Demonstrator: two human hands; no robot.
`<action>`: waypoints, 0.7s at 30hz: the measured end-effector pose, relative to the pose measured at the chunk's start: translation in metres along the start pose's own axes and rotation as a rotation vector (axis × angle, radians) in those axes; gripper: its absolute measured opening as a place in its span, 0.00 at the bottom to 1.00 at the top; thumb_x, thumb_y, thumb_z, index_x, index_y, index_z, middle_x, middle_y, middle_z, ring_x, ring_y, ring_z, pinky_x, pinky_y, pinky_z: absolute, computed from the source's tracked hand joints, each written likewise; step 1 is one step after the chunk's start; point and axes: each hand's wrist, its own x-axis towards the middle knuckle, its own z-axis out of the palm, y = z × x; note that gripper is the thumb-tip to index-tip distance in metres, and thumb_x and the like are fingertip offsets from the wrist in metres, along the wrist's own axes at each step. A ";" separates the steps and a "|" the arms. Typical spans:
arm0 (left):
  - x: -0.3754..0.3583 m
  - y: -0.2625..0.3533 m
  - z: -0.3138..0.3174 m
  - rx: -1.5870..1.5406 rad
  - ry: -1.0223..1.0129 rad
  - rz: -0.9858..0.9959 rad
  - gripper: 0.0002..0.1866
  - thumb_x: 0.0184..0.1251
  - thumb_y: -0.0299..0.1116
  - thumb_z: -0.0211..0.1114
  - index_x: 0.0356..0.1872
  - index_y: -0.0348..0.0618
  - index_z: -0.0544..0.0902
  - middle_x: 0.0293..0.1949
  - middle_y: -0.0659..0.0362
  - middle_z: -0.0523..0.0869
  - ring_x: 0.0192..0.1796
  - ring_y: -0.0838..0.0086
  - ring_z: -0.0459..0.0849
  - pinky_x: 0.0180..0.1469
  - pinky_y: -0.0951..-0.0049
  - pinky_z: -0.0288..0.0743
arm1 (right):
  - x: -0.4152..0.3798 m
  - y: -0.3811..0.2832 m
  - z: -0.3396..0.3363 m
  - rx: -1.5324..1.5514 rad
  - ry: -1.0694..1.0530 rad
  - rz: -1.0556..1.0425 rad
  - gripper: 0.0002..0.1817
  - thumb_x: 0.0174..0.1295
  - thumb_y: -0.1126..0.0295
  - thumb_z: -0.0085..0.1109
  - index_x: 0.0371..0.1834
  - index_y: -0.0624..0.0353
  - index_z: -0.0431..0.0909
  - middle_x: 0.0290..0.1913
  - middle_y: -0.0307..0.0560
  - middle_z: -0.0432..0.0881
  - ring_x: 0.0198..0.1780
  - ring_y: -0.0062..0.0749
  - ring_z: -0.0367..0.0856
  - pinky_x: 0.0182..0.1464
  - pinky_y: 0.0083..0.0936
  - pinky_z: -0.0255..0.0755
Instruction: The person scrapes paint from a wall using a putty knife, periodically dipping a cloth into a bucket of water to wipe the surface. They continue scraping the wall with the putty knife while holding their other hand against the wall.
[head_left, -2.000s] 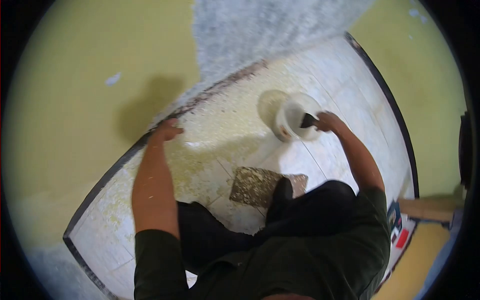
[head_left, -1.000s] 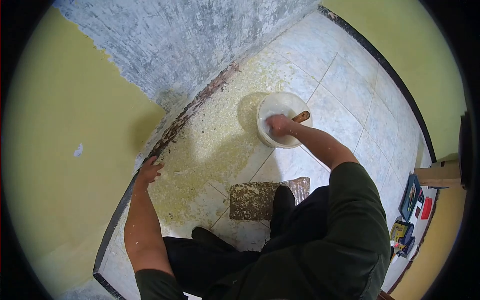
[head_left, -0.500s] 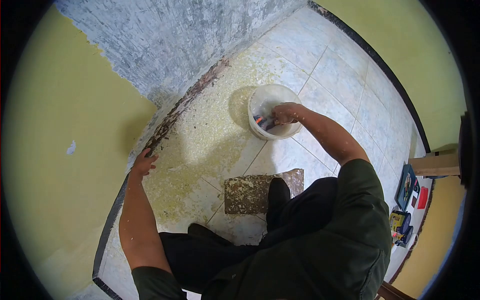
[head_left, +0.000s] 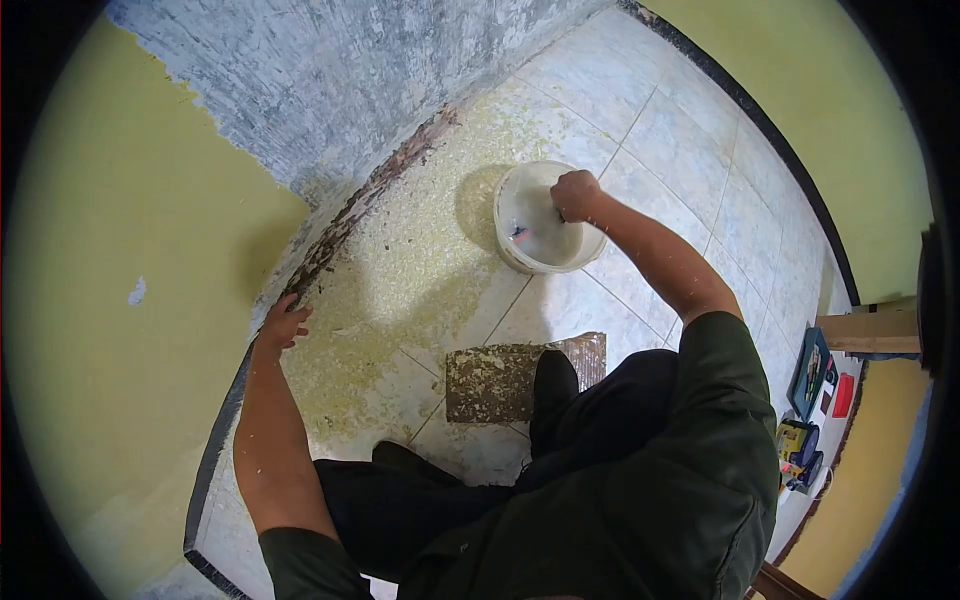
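My right hand (head_left: 577, 196) is closed in a fist over the right side of a white plastic bucket (head_left: 506, 252). Whatever it grips is mostly hidden; only a small dark bit shows below the fingers. Inside the bucket is cloudy whitish water (head_left: 548, 238), and a small dark and orange object (head_left: 519, 233) shows near its left side. On the left, my left hand (head_left: 285, 324) rests at the foot of the wall, fingers apart, by the dark, stripped skirting strip (head_left: 322, 250). It holds nothing that I can see.
Paint flakes (head_left: 420, 240) cover the tiled floor along the wall. A flake-covered brown board (head_left: 490, 385) lies by my feet, one shoe on it. The wall above is partly scraped to grey plaster (head_left: 330, 90). Tins (head_left: 795, 445) and a tool tray (head_left: 812, 375) stand at right.
My right hand has risen from inside the bucket to above its right side and closed into a fist. The orange and dark object in the water shows less. My left hand has barely moved.
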 end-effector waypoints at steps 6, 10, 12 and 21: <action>-0.005 -0.003 0.005 0.032 0.004 -0.051 0.44 0.67 0.54 0.70 0.80 0.57 0.60 0.64 0.52 0.82 0.52 0.61 0.87 0.61 0.45 0.72 | 0.023 -0.050 0.039 0.219 0.226 -0.205 0.23 0.50 0.56 0.74 0.48 0.55 0.87 0.59 0.53 0.82 0.64 0.47 0.80 0.62 0.50 0.74; -0.002 -0.001 0.004 0.036 -0.002 -0.030 0.43 0.66 0.53 0.71 0.79 0.57 0.62 0.63 0.52 0.83 0.51 0.61 0.88 0.59 0.45 0.73 | 0.043 -0.074 0.082 0.103 0.257 -0.317 0.25 0.51 0.57 0.72 0.50 0.58 0.84 0.57 0.54 0.83 0.62 0.50 0.80 0.60 0.51 0.75; -0.001 0.001 0.003 0.043 0.002 -0.025 0.43 0.66 0.53 0.71 0.79 0.58 0.62 0.62 0.52 0.83 0.50 0.61 0.88 0.58 0.45 0.74 | 0.046 -0.078 0.087 0.080 0.213 -0.430 0.23 0.53 0.60 0.69 0.50 0.61 0.83 0.53 0.55 0.85 0.59 0.51 0.82 0.60 0.51 0.75; 0.010 0.004 0.008 0.068 -0.012 -0.021 0.44 0.65 0.53 0.72 0.79 0.56 0.62 0.58 0.50 0.85 0.45 0.63 0.90 0.53 0.48 0.76 | 0.003 -0.038 0.045 1.410 0.056 -0.334 0.21 0.50 0.79 0.54 0.49 0.61 0.85 0.41 0.51 0.88 0.42 0.36 0.87 0.45 0.33 0.82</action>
